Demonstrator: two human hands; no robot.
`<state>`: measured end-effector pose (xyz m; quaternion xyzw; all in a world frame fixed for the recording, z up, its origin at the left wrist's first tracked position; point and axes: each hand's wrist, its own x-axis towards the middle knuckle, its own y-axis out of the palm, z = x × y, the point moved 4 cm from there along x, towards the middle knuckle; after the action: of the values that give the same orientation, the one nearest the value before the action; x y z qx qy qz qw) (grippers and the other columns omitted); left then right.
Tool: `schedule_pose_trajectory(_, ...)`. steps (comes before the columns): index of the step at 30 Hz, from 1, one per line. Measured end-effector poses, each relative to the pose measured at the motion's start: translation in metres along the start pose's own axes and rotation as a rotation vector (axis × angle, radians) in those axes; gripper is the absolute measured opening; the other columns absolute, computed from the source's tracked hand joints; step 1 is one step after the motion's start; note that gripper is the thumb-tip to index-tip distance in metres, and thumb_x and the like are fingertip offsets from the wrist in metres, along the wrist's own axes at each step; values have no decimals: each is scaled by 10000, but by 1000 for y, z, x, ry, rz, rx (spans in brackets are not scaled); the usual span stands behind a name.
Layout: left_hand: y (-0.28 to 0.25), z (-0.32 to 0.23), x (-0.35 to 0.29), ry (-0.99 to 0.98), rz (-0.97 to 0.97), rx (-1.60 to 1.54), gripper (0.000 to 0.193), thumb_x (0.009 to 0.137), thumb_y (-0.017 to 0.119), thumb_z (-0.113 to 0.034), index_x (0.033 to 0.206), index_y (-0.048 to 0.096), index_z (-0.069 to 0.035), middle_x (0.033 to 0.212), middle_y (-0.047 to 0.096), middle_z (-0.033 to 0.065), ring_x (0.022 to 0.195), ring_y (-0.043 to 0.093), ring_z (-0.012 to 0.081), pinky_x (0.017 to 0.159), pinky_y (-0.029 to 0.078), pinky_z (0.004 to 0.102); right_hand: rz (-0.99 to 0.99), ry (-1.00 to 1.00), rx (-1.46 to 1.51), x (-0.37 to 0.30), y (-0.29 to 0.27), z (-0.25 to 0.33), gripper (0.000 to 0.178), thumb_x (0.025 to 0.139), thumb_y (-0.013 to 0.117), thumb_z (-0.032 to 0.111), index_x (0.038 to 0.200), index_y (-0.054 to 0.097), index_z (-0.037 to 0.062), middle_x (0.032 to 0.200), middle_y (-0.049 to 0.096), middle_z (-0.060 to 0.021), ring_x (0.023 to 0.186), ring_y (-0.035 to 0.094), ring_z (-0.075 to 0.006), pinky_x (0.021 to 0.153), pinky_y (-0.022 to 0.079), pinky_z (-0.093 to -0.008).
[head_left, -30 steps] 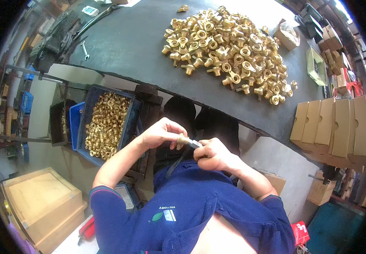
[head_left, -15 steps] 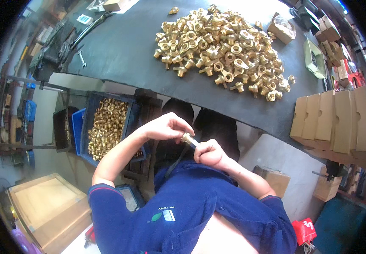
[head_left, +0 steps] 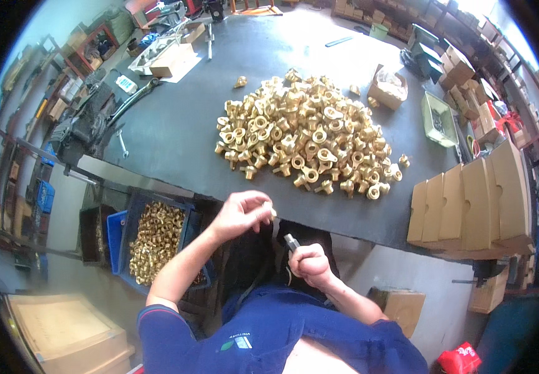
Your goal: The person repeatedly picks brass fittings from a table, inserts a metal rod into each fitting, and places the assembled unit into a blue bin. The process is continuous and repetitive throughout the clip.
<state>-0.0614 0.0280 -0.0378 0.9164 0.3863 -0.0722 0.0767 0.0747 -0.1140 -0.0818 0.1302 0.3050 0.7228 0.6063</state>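
My left hand (head_left: 241, 216) is closed on a small brass fitting (head_left: 273, 212), pinched between thumb and fingers just off the near edge of the bench; the fingers cover most of the fitting. My right hand (head_left: 312, 264) is wrapped round a grey metal rod-like tool (head_left: 292, 242), whose narrower bright tip sticks up out of the fist. A gap lies between the tip and the brass fitting. Beyond both hands, a large heap of brass fittings (head_left: 310, 140), many with a ring-shaped lug, is piled on the dark workbench (head_left: 176, 137).
A blue crate (head_left: 133, 218) full of brass fittings stands below the bench at left. Upright cardboard boxes (head_left: 462, 199) line the bench's right edge. A wrench (head_left: 122, 143) lies at left. A green tray (head_left: 439, 119) and an open carton (head_left: 389, 93) sit at far right.
The brass fitting has come off the tip of the tool. My left hand has moved up and away with it, while my right hand keeps the tool, lower and apart. The view has tilted up.
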Motion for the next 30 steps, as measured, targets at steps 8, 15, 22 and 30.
schedule_pose_trajectory(8,-49,-116,152,594,-450,856,269,755,638,-302,790,573,-43,660,615,116,541,592,208,499,449,347,-51,-89,176,-19,-21,15,85,607,458,-22,631,532,-55,532,431,-51,425,338,-90,389,253,-222)
schedule_pose_trajectory(15,-42,-124,263,505,-617,1543,266,779,541,-326,774,660,-88,780,646,107,741,633,243,657,482,377,-151,-142,125,-32,-27,20,90,661,492,47,606,506,-23,512,384,-38,401,314,-76,372,249,-208)
schedule_pose_trajectory(22,-54,-124,144,845,-500,1296,271,794,589,-315,973,629,-116,667,618,117,660,607,276,875,407,417,-156,-104,147,-31,-23,12,94,619,429,-6,630,514,-45,537,400,-54,420,320,-87,386,264,-208)
schedule_pose_trajectory(30,-213,21,-119,167,-957,299,211,771,559,-13,974,617,-4,714,622,33,597,544,72,559,449,216,-107,49,88,-16,-11,-12,92,606,442,-6,624,524,-43,543,431,-66,414,330,-94,389,272,-213)
